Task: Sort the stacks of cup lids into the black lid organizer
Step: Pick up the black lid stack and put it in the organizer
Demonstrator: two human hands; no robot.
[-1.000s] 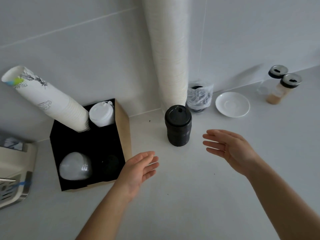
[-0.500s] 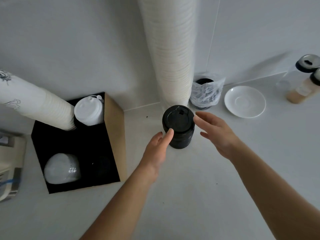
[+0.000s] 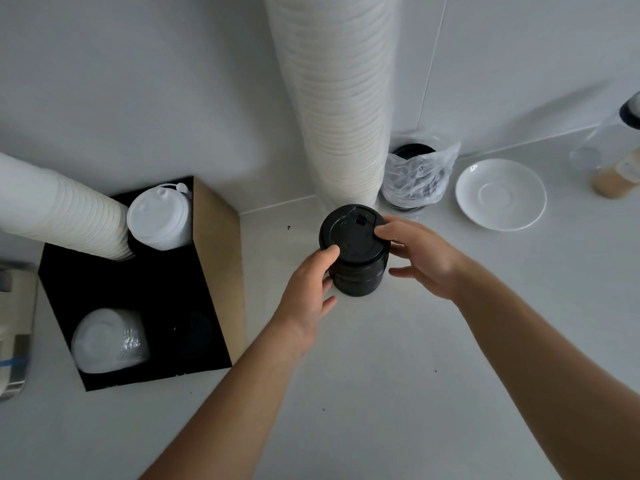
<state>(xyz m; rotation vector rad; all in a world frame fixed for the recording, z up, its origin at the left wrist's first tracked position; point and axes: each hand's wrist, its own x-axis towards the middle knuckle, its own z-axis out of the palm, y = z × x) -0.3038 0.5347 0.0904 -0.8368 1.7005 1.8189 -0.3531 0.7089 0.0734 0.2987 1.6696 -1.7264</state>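
A stack of black cup lids (image 3: 353,251) stands upright on the white counter, in the middle. My left hand (image 3: 308,289) clasps its left side with the thumb on the top rim. My right hand (image 3: 422,258) clasps its right side, fingertips on the top lid. The black lid organizer (image 3: 214,306) sits to the left, with cardboard-coloured side walls. Its back right slot holds a stack of white lids (image 3: 159,220). Its front left slot holds clear dome lids (image 3: 110,341). The front right slot looks dark; I cannot tell what is in it.
A tall stack of white paper cups (image 3: 339,109) rises right behind the black lids. Another cup stack (image 3: 62,213) leans out of the organizer's back left slot. A plastic bag with black lids (image 3: 415,174), a white saucer (image 3: 500,194) and bottles (image 3: 616,168) stand at the right.
Both hands have closed in on the black lid stack from each side and now grip it; a second ago they hovered open and apart in front of it.
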